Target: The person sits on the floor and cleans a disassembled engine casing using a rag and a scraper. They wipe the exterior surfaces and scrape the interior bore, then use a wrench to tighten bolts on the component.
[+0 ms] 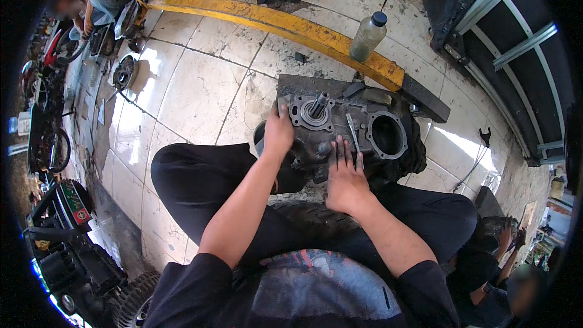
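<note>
Your left hand (279, 132) rests against the left edge of the gearbox casing (310, 146); whether it clenches there you cannot tell. Your right hand (347, 185) lies open, fingers extended over the casing's near side, close to a slim metal tool (353, 127) on top. The casing sits before your bent legs, a splined shaft (319, 105) protruding. Beyond, a capped bottle (368, 37) stands on a yellow beam (255, 22).
</note>
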A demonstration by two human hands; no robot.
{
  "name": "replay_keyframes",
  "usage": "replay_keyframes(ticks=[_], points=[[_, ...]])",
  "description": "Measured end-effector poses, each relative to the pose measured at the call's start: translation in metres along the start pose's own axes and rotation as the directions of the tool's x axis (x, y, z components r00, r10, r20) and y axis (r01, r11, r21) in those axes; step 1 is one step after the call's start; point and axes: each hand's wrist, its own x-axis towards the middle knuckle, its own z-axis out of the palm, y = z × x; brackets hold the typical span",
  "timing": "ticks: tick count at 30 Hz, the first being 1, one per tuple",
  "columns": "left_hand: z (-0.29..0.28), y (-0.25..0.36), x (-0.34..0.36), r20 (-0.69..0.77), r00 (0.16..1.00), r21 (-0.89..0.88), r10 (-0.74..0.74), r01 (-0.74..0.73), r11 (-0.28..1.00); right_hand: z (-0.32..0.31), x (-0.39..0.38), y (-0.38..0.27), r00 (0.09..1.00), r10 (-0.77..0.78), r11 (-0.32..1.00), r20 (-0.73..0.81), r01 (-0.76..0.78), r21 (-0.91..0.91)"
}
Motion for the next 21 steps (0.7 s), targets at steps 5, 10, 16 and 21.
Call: replay_keyframes(ticks=[5, 10, 16, 21], points=[[0.006, 0.001, -0.030, -0.088, 0.993, 0.087, 0.076, -0.068, 0.994, -0.006, -0.001, -0.002, 1.000, 0.009, 1.000, 0.004, -0.009, 0.010], [0.007, 0.023, -0.027, -0.130, 0.991, 0.170, -0.013, 0.036, 0.985, 0.004, -0.001, 0.002, 0.999, -0.007, 1.000, -0.037, 0.008, 0.016], [-0.002, 0.003, 0.002, -0.026, 1.000, 0.036, -0.007, 0.008, 0.999, -0.003, -0.002, -0.007, 1.000, 0.010, 1.000, -0.006, -0.010, -0.022], [0.010, -0.005, -0.010, -0.096, 0.994, 0.128, 0.050, -0.038, 0.991, 0.000, -0.003, -0.001, 0.999, -0.004, 1.000, -0.032, 0.003, -0.013]])
